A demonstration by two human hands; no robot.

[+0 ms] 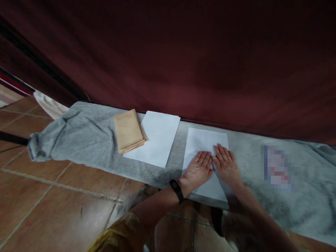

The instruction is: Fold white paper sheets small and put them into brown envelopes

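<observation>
A white sheet of paper [206, 138] lies on the grey cloth in front of me. Flat on its middle rests my left hand [199, 168], fingers stretched out, with a black band on the wrist. My right hand [227, 166] is laid beside it, palm down across the paper's right edge, fingers extended. The two hands are close together, and neither grips anything. To the left sits another stack of white paper [160, 140]. A pile of brown envelopes [128, 129] overlaps that stack's left side.
Grey cloth [89, 136] covers the long, narrow surface. A dark red curtain-like panel [196, 70] rises right behind it. On the right lies a pixelated, unreadable item [278, 169]. Brown floor tiles [52, 203] show below, and a black bar [13, 138] stands at the left.
</observation>
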